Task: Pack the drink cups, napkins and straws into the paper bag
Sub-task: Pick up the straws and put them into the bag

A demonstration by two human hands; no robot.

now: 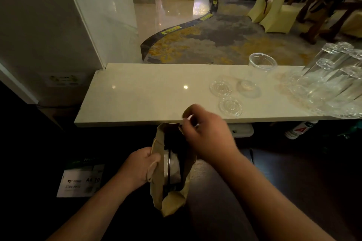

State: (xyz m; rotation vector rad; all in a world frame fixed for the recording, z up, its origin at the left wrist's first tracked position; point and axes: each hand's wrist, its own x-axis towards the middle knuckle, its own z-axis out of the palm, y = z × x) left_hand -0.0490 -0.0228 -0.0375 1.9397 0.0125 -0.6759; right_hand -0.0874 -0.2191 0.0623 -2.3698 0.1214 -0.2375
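A brown paper bag [172, 199] hangs open below the near edge of the white counter [137, 92]. My left hand [141, 164] grips its left side and handle. My right hand [205, 135] pinches the bag's right rim and handle at the top. Inside the bag a clear cup [173, 168] with something white shows. On the counter stand one upright clear plastic cup [254, 72], two flat clear lids [221, 88] [231, 106] and stacks of clear cups [333, 84] lying at the right. I see no straws.
A white A4 paper box [80, 180] sits on the dark floor at lower left. A white wall corner [58, 25] bounds the counter's left end. Bottles [299, 129] stand under the counter at right. Covered chairs [274, 6] are beyond the counter.
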